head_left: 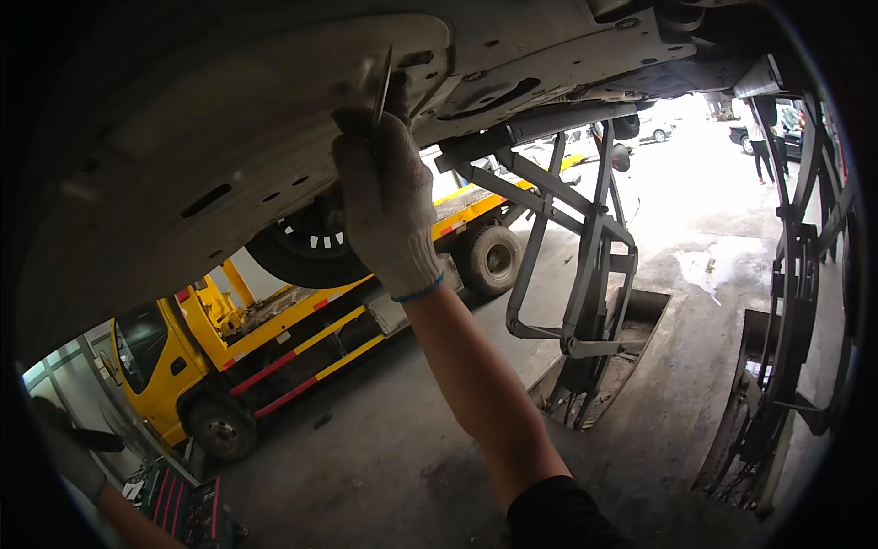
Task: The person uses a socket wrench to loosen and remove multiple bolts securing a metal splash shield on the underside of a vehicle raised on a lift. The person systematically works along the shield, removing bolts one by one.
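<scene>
Overhead is the pale underbody panel of a raised vehicle, with slots and small holes in it. My right hand, in a white knit glove with a blue cuff, reaches up to it. Its fingers are closed round a thin metal tool with a tapering blade pointing upward, close to the panel's edge. The tool's handle is hidden in the glove. Low at the left rim, my gloved left hand is in shadow beside a dark, elongated object; its fingers are too dark to make out.
A scissor lift rises from a floor pit at the right, with another lift frame farther right. Behind my arm stands a yellow flatbed truck. A dark tool case with red stripes lies lower left. People stand far right outside.
</scene>
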Tool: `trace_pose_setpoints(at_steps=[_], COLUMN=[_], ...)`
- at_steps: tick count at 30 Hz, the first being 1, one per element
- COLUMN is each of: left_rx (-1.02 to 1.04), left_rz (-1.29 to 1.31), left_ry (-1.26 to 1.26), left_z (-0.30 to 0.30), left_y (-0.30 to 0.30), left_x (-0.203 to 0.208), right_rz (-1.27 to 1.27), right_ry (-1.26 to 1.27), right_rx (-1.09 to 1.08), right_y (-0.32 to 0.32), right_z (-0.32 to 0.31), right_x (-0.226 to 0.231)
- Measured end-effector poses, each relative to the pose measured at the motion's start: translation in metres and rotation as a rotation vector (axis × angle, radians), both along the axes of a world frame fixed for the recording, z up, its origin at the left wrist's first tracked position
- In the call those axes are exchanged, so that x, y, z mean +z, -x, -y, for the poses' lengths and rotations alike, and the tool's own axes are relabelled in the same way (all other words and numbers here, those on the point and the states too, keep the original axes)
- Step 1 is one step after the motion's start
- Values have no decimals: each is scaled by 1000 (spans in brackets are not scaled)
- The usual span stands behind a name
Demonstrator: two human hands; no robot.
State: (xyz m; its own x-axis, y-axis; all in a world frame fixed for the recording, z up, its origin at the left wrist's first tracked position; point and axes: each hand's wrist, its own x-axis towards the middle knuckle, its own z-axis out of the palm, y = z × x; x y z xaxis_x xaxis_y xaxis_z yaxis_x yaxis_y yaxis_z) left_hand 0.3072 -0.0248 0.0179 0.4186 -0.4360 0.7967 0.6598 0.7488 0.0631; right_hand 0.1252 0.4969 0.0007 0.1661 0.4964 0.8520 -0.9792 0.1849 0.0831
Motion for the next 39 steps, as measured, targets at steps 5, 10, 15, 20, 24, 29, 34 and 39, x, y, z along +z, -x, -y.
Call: trace_pose_setpoints(at_steps=[5,10,15,20,24,29,34,39], left_rx=[249,537,1103,1314,270,616,354,878], left_rz=[251,614,54,-140,423,305,502,104], left_ry=[-74,716,1081,1071,967,1017,851,946], left_z=[-51,-216,-333,-334,-362,-350,-383,-393], left_y=[23,96,126,133,125,128,110,129], left_x=[-59,-39,37,57,50,57,44,50], right_rz=[4,-32,-64,187,189,90,28,38], right_ry=[-54,5,15,-8,98,106,69,-101], right_rx=[97,76,99,258,419,451,346,335], right_y=[-11,-6,-9,2,21,20,34,42], right_z=[-1,-2,-16,-38,-57,-74,-89,-90], right_x=[-1,-1,-9,-13,-9,4,13,3])
